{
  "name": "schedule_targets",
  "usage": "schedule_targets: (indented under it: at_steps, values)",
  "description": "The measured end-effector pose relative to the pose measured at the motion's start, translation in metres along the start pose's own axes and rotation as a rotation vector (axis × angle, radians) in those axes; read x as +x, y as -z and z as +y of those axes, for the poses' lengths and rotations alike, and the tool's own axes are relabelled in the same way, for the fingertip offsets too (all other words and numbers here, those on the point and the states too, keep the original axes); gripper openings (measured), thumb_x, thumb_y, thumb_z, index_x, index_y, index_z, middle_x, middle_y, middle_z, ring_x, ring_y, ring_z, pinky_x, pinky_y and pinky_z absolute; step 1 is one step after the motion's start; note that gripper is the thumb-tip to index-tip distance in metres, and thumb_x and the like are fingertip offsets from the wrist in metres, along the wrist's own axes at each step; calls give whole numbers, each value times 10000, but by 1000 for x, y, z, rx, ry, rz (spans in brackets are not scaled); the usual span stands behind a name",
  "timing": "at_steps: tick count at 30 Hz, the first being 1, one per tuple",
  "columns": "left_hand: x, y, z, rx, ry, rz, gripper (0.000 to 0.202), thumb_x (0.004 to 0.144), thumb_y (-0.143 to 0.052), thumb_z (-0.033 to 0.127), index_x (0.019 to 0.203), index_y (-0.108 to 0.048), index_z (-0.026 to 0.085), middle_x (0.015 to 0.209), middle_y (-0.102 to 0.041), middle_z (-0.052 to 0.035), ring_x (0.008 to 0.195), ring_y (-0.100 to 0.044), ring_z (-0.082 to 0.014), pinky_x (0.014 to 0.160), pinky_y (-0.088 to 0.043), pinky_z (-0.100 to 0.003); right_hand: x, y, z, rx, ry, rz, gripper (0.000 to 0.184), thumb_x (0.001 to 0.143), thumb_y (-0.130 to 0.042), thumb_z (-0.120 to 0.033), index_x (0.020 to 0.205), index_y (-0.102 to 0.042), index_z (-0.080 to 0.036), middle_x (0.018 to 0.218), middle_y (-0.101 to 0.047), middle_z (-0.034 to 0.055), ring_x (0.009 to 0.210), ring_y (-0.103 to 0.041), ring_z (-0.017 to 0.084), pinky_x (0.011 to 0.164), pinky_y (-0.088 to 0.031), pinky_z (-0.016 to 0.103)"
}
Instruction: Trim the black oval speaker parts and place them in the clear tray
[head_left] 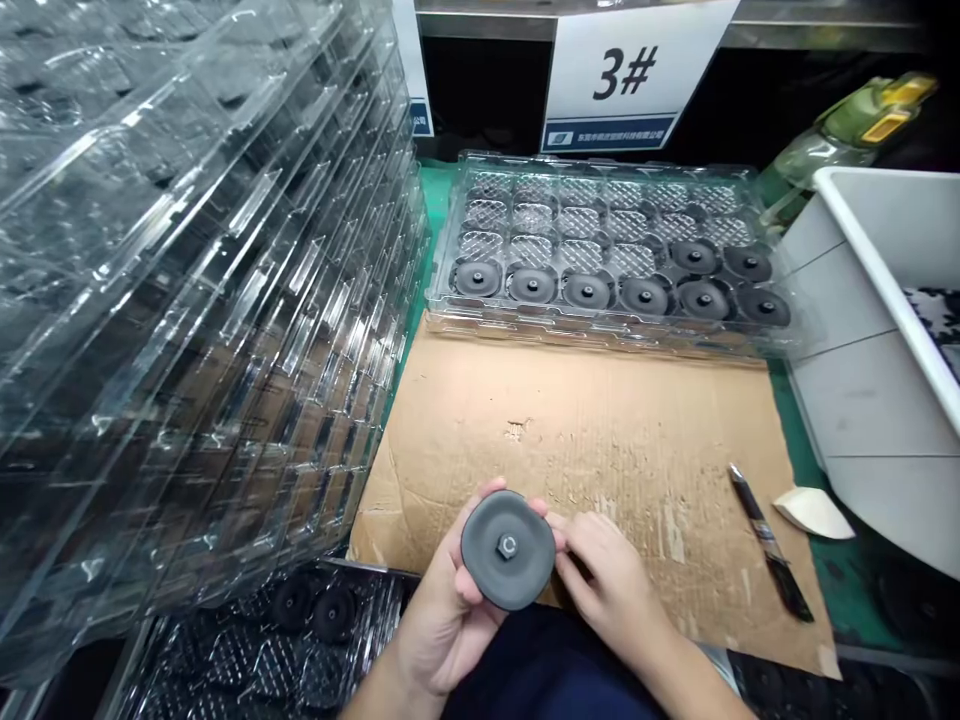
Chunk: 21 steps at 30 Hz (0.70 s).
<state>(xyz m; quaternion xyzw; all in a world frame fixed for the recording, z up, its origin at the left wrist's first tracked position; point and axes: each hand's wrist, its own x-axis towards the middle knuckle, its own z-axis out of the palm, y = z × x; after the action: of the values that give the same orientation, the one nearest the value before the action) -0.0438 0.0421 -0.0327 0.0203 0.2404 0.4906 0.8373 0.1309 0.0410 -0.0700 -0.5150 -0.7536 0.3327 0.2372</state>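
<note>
My left hand (457, 615) is closed around a black rounded-square disc (506, 580) with a metal nut at its dished centre. The disc's face is turned up toward me, above the cardboard. At its right rim, my right hand (611, 580) has thumb and fingers bent together against the edge; the fingertips are partly hidden. Beyond my hands, a clear plastic tray (555, 322) holds several similar black discs (589, 291), mostly in the row nearest me.
A cardboard sheet (585, 400) covers the green bench. Tall stacked clear trays (247, 300) stand at left. On the right are a knife (769, 545), a pale wedge-shaped piece (814, 512), a white bin (847, 350) and a green bottle (825, 140). Another tray (262, 650) sits at lower left.
</note>
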Motion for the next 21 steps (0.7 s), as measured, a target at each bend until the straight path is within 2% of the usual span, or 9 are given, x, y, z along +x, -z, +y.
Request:
schedule_targets:
  at_steps: [9, 14, 18, 21]
  values:
    - [-1, -12, -4, 80, -3, -2, 564, 566, -810, 338, 1100, -630, 331, 1143, -676, -13, 1037, -633, -195, 903, -462, -252, -11, 11, -11, 90, -40, 9, 201, 930, -434, -232, 1043, -599, -211, 712, -586, 17, 672, -560, 174, 606, -471, 304]
    - [-2, -14, -7, 100, -4, -14, 589, 567, -810, 354, 1122, -618, 323, 1156, -667, -29, 1034, -633, -202, 872, -479, -255, -21, 14, -6, 124, -62, 46, 206, 921, -452, -242, 1068, -595, -221, 751, -611, 21, 698, -591, 174, 632, -503, 302]
    - [-1, -18, -11, 137, 56, 89, 614, 594, -798, 352, 1169, -593, 285, 1190, -641, -70, 1071, -615, -234, 885, -475, -274, -21, 34, -4, 134, -136, 116, 225, 914, -473, -253, 1106, -591, -239, 870, -653, 41, 765, -626, 186, 630, -515, 287]
    - [2, -27, -17, 191, 82, 154, 609, 583, -808, 343, 1152, -603, 262, 1197, -630, -71, 1067, -610, -236, 873, -478, -273, -13, 56, -24, 150, -183, 260, 235, 909, -494, -256, 1126, -585, -260, 975, -657, 42, 847, -633, 188, 620, -512, 266]
